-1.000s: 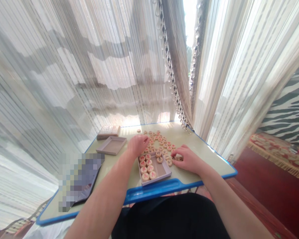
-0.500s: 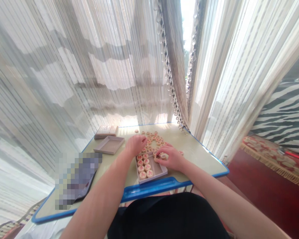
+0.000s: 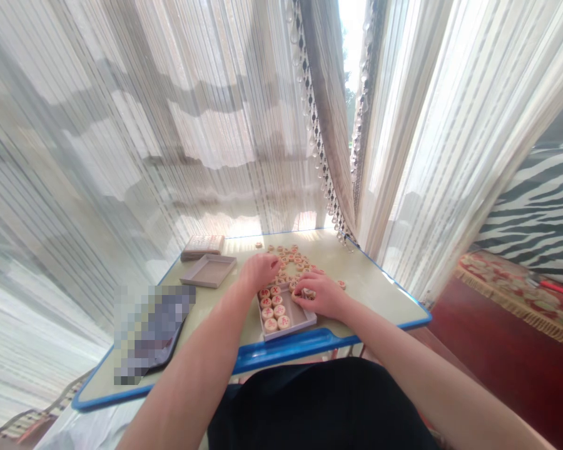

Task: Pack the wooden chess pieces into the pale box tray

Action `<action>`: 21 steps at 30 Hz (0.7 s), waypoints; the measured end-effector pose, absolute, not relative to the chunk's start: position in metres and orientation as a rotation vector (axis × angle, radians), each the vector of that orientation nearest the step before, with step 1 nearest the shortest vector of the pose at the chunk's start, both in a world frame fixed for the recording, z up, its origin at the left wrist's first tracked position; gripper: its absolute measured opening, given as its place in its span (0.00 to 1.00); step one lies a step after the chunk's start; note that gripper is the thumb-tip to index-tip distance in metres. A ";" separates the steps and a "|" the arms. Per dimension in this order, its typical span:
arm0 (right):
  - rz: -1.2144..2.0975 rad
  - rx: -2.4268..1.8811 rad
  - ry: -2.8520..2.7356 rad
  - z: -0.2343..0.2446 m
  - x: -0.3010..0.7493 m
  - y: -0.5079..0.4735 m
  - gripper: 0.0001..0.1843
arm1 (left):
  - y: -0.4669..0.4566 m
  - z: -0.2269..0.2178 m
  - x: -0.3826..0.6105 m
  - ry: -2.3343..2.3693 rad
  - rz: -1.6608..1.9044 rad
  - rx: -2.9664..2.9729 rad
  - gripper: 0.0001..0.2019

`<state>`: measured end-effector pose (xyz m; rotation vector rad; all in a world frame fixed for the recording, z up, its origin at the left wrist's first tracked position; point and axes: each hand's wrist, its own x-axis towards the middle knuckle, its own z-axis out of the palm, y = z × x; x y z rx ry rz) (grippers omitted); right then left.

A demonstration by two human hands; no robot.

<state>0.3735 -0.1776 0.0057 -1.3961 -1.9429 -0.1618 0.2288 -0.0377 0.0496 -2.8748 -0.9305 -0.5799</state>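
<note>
A shallow box tray [image 3: 300, 322] sits near the table's front edge. Two columns of round wooden Chinese chess pieces [image 3: 278, 310] with red characters fill its left side. My right hand [image 3: 323, 294] is over the tray's right part, thumb and fingers pinched on a chess piece [image 3: 294, 297] that they partly cover. Another piece lies by its fingertips. Behind the tray's left back corner is my left hand [image 3: 261, 270], fingers curled in, beside loose chess pieces [image 3: 294, 257] spread in a rough ring. What it holds, if anything, is hidden.
An empty box lid [image 3: 209, 271] lies at the left, with a stacked box or book [image 3: 203, 245] behind it. A dark flat object, partly blurred out [image 3: 164, 328], rests on the table's left side. Blue edging [image 3: 291, 351] borders the table; curtains [image 3: 244, 156] hang behind it.
My right hand stays at the tray, its pinched piece tucked a little lower between the fingers. The left hand remains curled in nearly the same place. The view has shifted slightly.
</note>
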 end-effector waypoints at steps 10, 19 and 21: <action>-0.153 -1.457 -1.928 0.003 0.376 -0.176 0.04 | -0.040 0.051 0.229 -0.927 -0.588 -2.872 0.18; -0.146 -1.470 -1.916 0.001 0.376 -0.176 0.04 | -0.040 0.052 0.229 -0.921 -0.583 -2.857 0.18; -0.152 -1.468 -1.919 0.001 0.376 -0.176 0.05 | -0.040 0.052 0.229 -0.924 -0.584 -2.856 0.18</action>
